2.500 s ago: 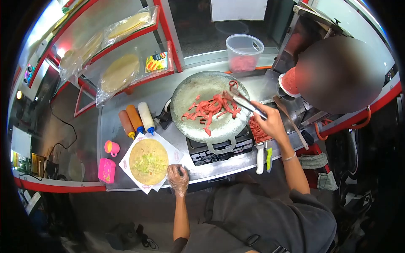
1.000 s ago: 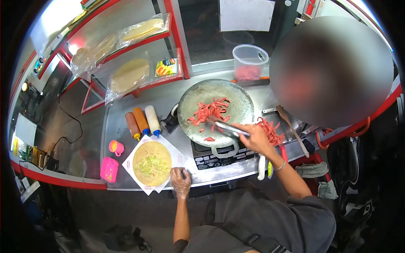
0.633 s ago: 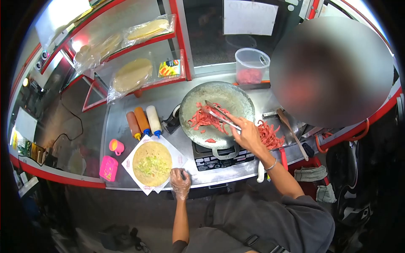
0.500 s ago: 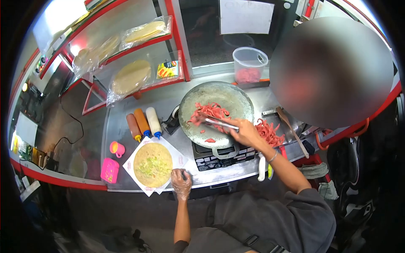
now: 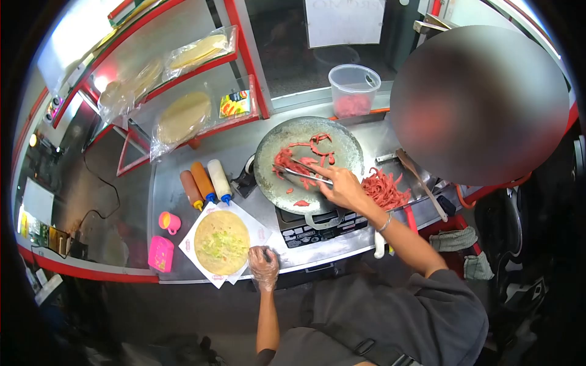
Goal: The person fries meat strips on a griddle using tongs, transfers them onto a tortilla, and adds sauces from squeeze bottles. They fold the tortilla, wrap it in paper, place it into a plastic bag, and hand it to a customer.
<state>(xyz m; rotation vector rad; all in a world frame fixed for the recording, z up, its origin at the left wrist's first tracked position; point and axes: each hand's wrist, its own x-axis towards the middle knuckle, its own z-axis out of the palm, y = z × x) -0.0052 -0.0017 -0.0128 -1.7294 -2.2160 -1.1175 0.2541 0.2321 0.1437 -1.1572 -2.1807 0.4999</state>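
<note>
My right hand [image 5: 345,189] is closed around metal tongs [image 5: 308,175], whose tips are among red meat strips [image 5: 292,161] in a wide shallow pan [image 5: 274,137]. Loose strips are scattered over the pan's surface. Inside a clear plastic glove, my left hand [image 5: 264,268] rests with curled fingers at the counter's front edge; its palm side is hidden. Beside it, a round flatbread [image 5: 235,263] topped with shredded pale-green vegetable [image 5: 221,243] lies on white paper [image 5: 259,233].
The pan sits on a black stove [image 5: 296,230]. More meat strips [image 5: 384,190] lie to its right, near a wooden-handled utensil [image 5: 421,183]. Behind stands a clear tub [image 5: 354,91]. Sauce bottles [image 5: 204,181], a pink cup [image 5: 170,222] and a pink box [image 5: 160,254] are left.
The meat in the pan has been spread, with strips now lying toward its far side. The tongs have moved slightly left and stay in my right hand. My left hand has barely moved.
</note>
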